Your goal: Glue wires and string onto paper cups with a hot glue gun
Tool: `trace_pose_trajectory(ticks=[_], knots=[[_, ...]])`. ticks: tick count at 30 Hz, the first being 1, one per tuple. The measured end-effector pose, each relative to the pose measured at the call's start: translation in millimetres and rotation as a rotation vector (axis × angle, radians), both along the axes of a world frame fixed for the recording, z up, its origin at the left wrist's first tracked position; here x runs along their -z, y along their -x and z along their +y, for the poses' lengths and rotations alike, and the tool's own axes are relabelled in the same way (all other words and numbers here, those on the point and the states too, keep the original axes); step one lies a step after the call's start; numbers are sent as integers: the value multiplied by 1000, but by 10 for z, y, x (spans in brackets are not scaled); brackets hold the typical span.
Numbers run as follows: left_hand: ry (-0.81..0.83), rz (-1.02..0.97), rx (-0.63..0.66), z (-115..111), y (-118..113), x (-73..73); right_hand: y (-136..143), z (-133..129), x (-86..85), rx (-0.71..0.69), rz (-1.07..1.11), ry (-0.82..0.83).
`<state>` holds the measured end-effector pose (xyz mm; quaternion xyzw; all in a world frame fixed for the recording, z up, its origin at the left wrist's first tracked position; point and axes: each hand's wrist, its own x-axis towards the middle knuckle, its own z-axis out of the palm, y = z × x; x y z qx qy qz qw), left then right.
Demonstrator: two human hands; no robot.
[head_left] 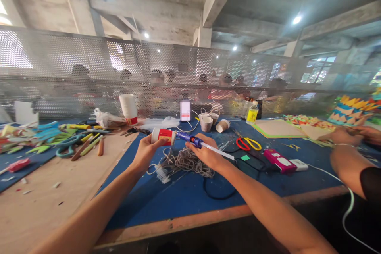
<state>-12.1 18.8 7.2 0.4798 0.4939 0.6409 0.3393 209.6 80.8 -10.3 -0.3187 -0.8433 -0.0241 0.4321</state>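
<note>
My left hand is wrapped round a red and white paper cup, tipped on its side. In my right hand is a blue hot glue gun, with a long clear glue stick sticking out of its back. The gun's nozzle points at the cup's end on the right; whether they touch I cannot tell. Below both hands lies a tangled heap of grey cord on the blue table mat. A black cable loops beside the cord.
Small cord-wrapped cups stand behind my hands, near a propped phone. To the right are red and yellow scissors, a magenta box and a yellow-labelled bottle. Stacked cups stand left. A co-worker's arm reaches in at right.
</note>
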Motion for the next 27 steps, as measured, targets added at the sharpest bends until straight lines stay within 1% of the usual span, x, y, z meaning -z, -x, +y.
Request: trace_pose_trajectory(ticks=[3, 10, 19, 27], knots=[[-3, -4, 45, 8, 11, 8, 0, 12, 10, -1, 5, 0], [-59, 36, 22, 52, 33, 32, -8, 32, 21, -21, 11, 1], [-29, 46, 13, 15, 21, 18, -14, 15, 3, -15, 14, 16], [-72, 124, -26, 16, 23, 22, -21, 14, -2, -3, 13, 24]])
